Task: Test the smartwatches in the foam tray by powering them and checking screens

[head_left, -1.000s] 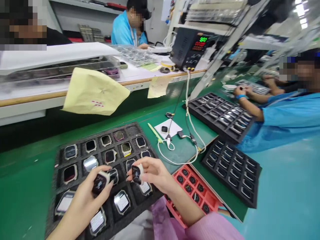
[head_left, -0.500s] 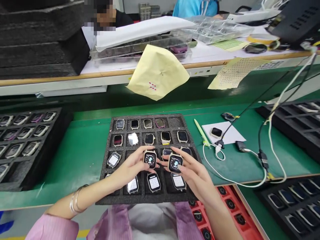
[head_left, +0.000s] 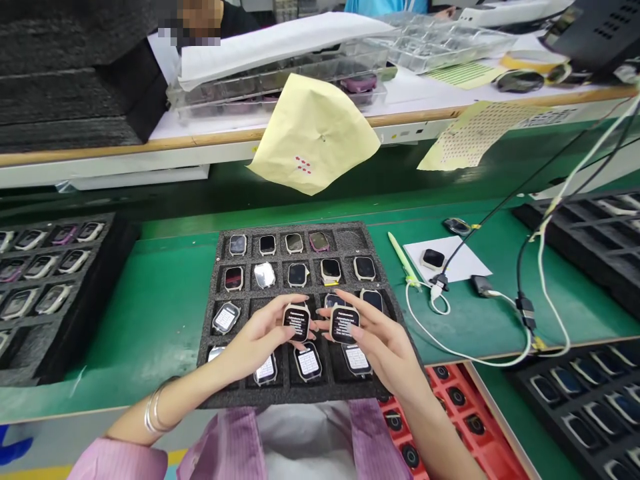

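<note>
My left hand holds a smartwatch body with its lit screen facing up. Beside it, my right hand holds a second smartwatch body, also showing text on the screen. Both watches hover just above the black foam tray, which has several more watch bodies in its cells. The two held watches are side by side, almost touching.
Another foam tray of watches lies at the left. A red tray and black trays sit at the right. Charging cables, a green pen and a white pad with a watch lie to the right. A yellow paper hangs from the shelf behind.
The view swung left, then steadied. Both held watches turned screen-up, and their screens changed from round dials to text pages. My hands stayed over the tray's middle.
</note>
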Demonstrator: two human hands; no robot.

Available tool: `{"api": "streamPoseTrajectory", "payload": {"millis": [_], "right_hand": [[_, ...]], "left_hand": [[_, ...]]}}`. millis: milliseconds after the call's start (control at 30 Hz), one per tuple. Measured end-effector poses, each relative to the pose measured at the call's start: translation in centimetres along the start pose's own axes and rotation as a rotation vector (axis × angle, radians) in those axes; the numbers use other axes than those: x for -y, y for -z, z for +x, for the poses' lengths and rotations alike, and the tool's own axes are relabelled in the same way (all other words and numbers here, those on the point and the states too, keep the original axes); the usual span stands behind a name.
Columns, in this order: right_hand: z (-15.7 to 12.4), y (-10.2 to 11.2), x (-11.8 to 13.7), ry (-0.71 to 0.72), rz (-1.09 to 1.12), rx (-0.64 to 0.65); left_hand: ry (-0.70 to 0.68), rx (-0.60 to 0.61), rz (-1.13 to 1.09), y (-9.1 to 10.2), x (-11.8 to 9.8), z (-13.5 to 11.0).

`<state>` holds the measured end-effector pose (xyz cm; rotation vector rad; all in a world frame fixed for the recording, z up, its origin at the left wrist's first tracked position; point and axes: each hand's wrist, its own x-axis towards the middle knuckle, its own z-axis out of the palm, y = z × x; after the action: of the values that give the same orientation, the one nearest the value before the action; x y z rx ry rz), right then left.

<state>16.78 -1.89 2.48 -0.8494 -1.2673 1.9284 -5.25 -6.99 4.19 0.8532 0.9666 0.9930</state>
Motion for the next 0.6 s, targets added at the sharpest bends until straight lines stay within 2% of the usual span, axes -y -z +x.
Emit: {"api": "streamPoseTrajectory", "payload": {"millis": [200,333,433,500,600], "right_hand": [[0.1,-0.5,-0.1,0.025,-0.031,-0.057],[-0.5,-0.5,0.5,-0.004,-0.054,0.068],[-1.5,0.2,1.4,-0.054,-0.118,0.134],[-2.4,1.5,2.2,-0.069,-0.252,0.139],[-3.5,4.4,3.1,-0.007,-0.658,0.137]], "left_hand": [[-0.012,0.026,0.018,-0.1,0.1,-0.1],[-0.014,0.017,0.016,-0.1,0.1,-0.3],[-0.013,0.02,0.003,0.0,0.1,-0.4],[-0.017,0.03,-0.007,0.1,0.1,-0.5],[-0.034,0.039,-0.013,0.1,0.1,-0.6]]}}
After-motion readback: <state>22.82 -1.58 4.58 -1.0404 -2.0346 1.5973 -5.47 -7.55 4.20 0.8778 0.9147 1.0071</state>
